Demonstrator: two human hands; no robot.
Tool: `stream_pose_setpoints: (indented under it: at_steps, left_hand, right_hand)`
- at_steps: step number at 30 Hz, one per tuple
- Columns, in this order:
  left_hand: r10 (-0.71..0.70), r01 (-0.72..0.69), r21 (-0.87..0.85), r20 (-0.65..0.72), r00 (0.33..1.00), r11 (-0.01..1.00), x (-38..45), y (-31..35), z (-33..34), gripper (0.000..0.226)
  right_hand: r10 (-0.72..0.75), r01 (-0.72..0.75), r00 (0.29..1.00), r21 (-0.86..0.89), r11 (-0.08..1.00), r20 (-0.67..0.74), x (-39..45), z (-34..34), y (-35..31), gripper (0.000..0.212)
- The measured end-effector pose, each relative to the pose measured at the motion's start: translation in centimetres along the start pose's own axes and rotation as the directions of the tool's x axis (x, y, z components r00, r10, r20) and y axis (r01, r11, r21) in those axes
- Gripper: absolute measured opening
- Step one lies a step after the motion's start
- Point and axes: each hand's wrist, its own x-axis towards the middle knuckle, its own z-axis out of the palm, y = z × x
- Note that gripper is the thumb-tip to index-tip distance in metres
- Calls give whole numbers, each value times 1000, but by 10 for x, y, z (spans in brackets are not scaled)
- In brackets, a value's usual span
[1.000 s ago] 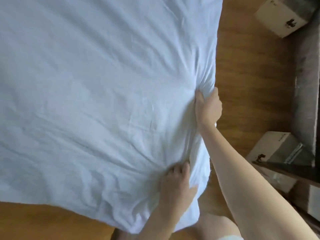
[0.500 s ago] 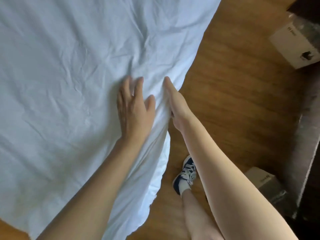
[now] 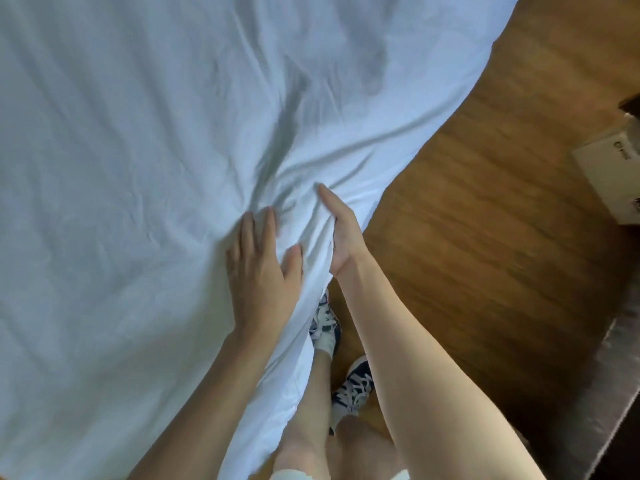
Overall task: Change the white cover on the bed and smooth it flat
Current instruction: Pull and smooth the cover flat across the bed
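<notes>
The white cover (image 3: 145, 174) spreads over the bed and fills the left and middle of the view, with deep creases running toward my hands. My left hand (image 3: 261, 271) lies flat on the cover near the bed's right edge, fingers straight and pressing down. My right hand (image 3: 341, 233) is just beside it at the edge. Its thumb lies on top of a bunched fold of the cover and its fingers are tucked under the cloth, out of sight. The cover's edge hangs down over the bed's side below my hands.
Wooden floor (image 3: 485, 237) runs along the bed's right side. My feet in dark blue and white sneakers (image 3: 349, 393) stand close to the bed. A white cardboard box (image 3: 613, 174) sits at the far right, with a grey rug edge (image 3: 609, 393) below it.
The view has swung along the bed's edge. My right hand, which lay straight along the edge, now has a fold of the cover bunched in it. My left hand stays flat on the cloth.
</notes>
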Motion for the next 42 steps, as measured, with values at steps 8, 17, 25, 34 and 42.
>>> stream_pose_setpoints:
  at_steps: [8,17,25,34,42]
  left_hand:
    - [-52,57,-52,105,993,997,6,2,-3,77]
    - [-63,64,-8,68,996,998,22,23,24,69]
    - [210,-211,-76,-22,977,975,134,121,41,59]
    - [163,-164,-5,-78,984,986,172,169,54,62]
    - [-131,121,200,39,991,972,177,190,96,63]
  right_hand:
    - [-592,406,709,-464,787,-383,-36,32,-32,28]
    - [-356,237,807,-293,926,-472,-15,-31,-92,42]
    - [-318,313,939,-60,948,-130,17,-11,-205,39]
    - [-701,295,566,-688,663,-433,-44,-22,-265,64]
    - [-279,226,718,-164,960,-638,-10,-107,-344,55]
